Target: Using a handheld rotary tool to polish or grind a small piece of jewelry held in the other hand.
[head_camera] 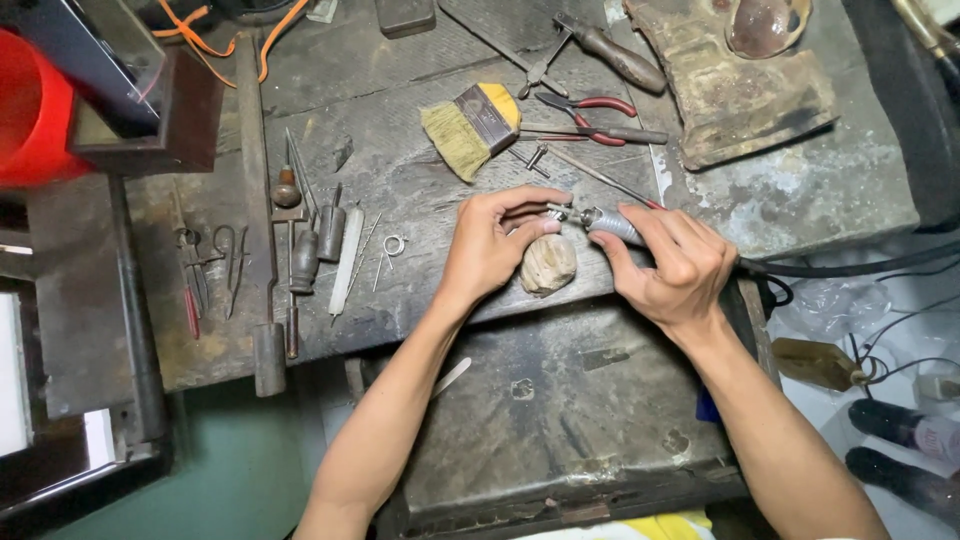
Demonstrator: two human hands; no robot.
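Small metal workpiece (553, 212), too small to identify, is pinched in the fingertips of the left hand (492, 250) at mid-bench, just above a worn wooden bench peg (548, 264). Right hand (672, 265) is clenched around a grey rotary handpiece (612, 226), tip touching the workpiece, black cable (850, 268) trailing right. On the workbench (400, 190), a flat brush (472, 125) and red-handled pliers (590, 108) lie farther off; files and gravers (300, 250) lie to the left.
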